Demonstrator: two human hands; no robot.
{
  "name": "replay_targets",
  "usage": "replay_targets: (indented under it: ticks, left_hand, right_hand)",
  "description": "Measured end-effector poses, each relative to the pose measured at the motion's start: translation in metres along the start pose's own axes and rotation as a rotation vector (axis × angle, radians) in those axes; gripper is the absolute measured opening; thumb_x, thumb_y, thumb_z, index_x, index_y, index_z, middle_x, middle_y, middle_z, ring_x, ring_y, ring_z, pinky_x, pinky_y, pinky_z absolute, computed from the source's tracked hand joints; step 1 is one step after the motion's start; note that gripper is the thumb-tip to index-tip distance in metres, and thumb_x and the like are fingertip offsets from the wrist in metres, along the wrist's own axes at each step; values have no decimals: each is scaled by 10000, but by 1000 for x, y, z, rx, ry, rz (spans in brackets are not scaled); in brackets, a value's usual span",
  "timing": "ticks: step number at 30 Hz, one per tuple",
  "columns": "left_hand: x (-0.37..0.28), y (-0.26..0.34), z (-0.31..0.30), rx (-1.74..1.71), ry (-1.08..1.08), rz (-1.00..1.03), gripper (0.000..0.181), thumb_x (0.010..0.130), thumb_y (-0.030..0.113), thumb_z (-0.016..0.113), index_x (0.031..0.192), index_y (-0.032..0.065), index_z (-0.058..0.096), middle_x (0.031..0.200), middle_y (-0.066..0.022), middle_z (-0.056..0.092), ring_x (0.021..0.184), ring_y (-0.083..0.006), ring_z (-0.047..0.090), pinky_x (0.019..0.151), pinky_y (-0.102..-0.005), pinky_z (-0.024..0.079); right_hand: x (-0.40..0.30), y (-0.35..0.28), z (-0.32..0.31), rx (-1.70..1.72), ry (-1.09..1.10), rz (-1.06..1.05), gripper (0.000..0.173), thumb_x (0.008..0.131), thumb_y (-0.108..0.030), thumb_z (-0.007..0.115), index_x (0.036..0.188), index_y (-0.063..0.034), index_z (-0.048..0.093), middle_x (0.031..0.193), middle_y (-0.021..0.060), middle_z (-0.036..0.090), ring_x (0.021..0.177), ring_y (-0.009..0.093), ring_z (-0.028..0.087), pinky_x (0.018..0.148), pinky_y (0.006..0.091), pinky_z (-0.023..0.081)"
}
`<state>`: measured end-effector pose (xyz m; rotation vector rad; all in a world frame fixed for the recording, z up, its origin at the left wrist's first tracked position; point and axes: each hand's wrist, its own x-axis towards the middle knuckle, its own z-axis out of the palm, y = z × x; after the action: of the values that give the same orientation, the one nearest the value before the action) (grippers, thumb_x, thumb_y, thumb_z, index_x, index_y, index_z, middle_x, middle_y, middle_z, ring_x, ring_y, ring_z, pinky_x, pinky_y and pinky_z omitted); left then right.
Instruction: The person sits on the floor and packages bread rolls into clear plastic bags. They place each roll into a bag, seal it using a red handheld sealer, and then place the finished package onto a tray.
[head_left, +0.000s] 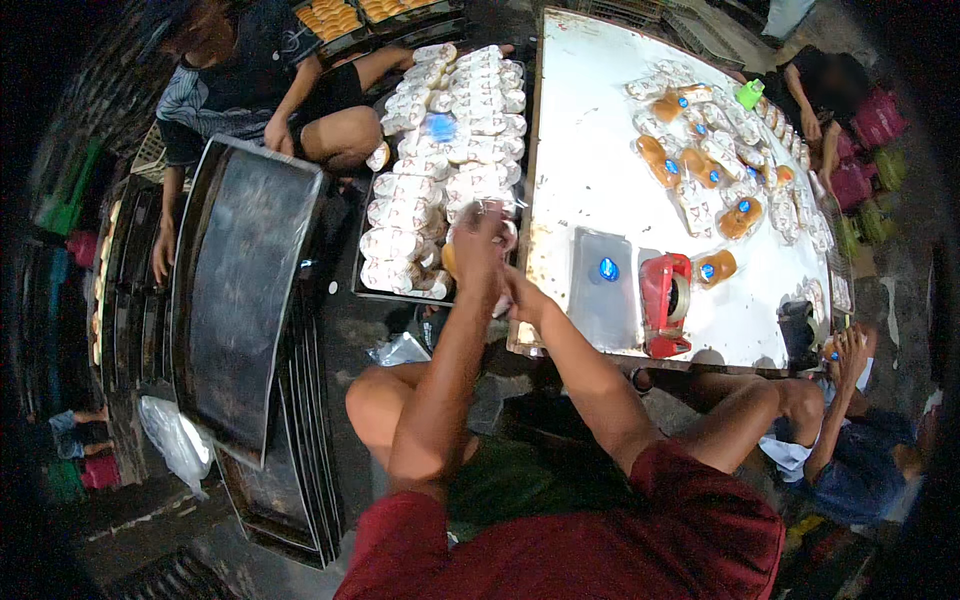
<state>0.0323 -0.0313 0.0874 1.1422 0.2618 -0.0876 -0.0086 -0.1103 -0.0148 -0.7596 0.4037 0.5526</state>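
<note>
My left hand (481, 244) is over the near right corner of a dark tray (405, 295) stacked with wrapped bread rolls (397, 217). It is blurred, and clear wrapping shows around its fingers. Close against its wrist, at the white table's corner, is my right hand (527, 298), fingers bent and partly hidden. Whether either hand grips a roll is not clear. On the white table (577, 150), to the right of my hands, lies a grey translucent sheet or lid (592, 311) with a round blue label (608, 269) on it. Beside that stands a red tape dispenser (664, 307).
Wrapped rolls with blue labels (740, 218) lie across the table's right half, near a black dispenser (796, 330). At left, a person (247, 82) holds an upright baking tray (240, 300) above stacked trays (307, 450). Other people sit at right, one hand (851, 352) holding a roll.
</note>
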Motion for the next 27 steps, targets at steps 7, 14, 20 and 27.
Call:
replay_targets:
  ticks: [7,14,20,27]
  left_hand:
    - [23,-36,-8,-213,203,122,185,926,170,649,1009,7,626,854,-50,629,744,-135,560,659,-282,462]
    - [10,-77,2,-16,-163,-131,316,896,298,693,1034,22,625,881,-48,641,708,-123,576,607,-255,471]
    - [7,-45,-2,39,-592,-472,300,960,267,590,1111,8,612,919,-62,659,747,-139,626,640,-296,518]
    - [1,-51,16,-131,-32,-121,258,913,225,669,1042,7,622,944,-92,668,727,-166,619,635,-277,514]
  right_hand:
    - [-49,-25,-21,-36,-169,-487,507,921,-87,447,1397,74,377,1350,193,517,1204,257,543,1033,386,427]
    - [-92,-35,-13,-788,316,-956,385,890,7,492,1260,-7,593,1222,106,569,1174,199,506,1003,299,366]
    - [-153,-90,3,-1650,129,-993,625,708,-88,722,1309,-140,559,1438,176,374,1291,343,409,1048,400,350]
    - [-138,-72,-21,-1024,290,-817,493,880,-213,681,1278,18,506,1088,202,644,1038,249,627,899,355,471]
